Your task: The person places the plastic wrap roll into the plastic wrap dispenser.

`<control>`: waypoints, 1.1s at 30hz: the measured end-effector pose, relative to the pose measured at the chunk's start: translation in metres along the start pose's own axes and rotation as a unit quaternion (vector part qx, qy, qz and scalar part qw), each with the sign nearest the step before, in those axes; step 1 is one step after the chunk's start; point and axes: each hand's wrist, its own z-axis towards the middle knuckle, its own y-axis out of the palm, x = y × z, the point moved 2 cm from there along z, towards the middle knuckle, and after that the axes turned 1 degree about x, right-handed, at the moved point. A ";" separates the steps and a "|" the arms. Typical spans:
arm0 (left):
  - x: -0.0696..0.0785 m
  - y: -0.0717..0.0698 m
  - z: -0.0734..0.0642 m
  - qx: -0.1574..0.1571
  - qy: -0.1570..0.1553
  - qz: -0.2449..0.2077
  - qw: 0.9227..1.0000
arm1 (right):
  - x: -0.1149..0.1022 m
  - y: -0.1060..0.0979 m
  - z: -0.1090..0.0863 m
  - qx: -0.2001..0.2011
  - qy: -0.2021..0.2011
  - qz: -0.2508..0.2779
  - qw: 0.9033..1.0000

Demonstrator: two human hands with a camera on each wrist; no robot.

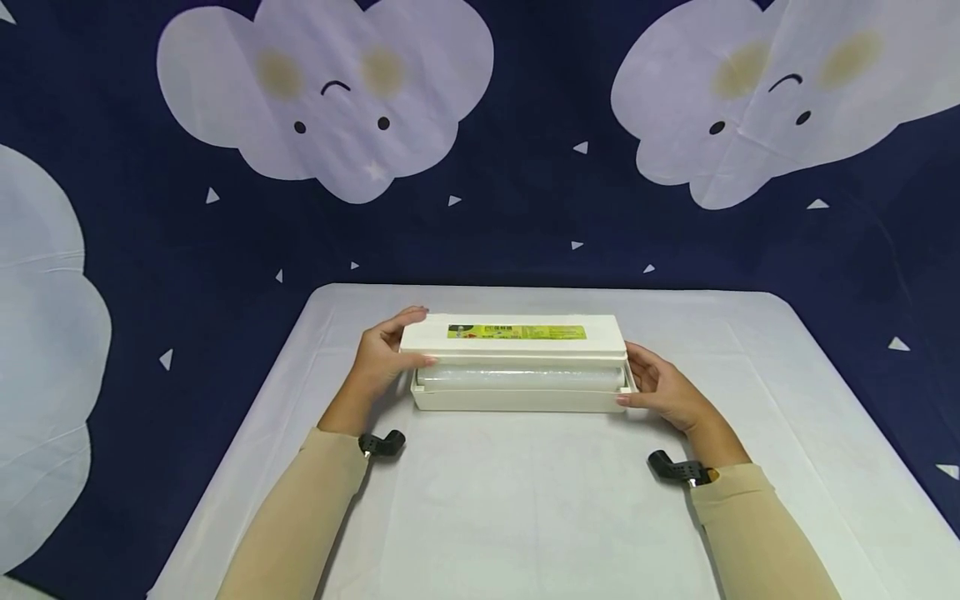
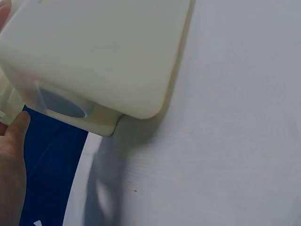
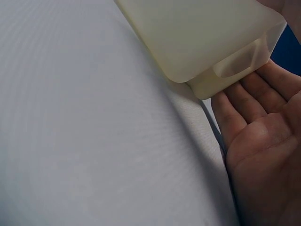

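Note:
A long white cling film box (image 1: 525, 402) sits toward the far side of the table, its lid (image 1: 427, 335) raised off the front. Beneath the lid a clear roll of film (image 1: 517, 379) shows inside. My left hand (image 1: 378, 358) grips the lid's left end, thumb at the front and fingers behind. At the other end, my right hand (image 1: 667, 393) holds the box, thumb on its front corner and fingers along the end. In the right wrist view, the fingers (image 3: 249, 101) lie against the box's end, near an oval recess.
A yellow-green printed label (image 1: 517, 332) runs along the lid's top. White cloth covers the table (image 1: 525, 500). Behind it hangs a dark blue curtain (image 1: 525, 225) with clouds and small triangles. Both wrists wear black camera mounts (image 1: 382, 443).

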 end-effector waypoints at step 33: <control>-0.004 0.010 -0.011 0.000 0.002 -0.036 0.999 | -0.001 0.002 -0.002 0.015 0.000 -0.001 1.000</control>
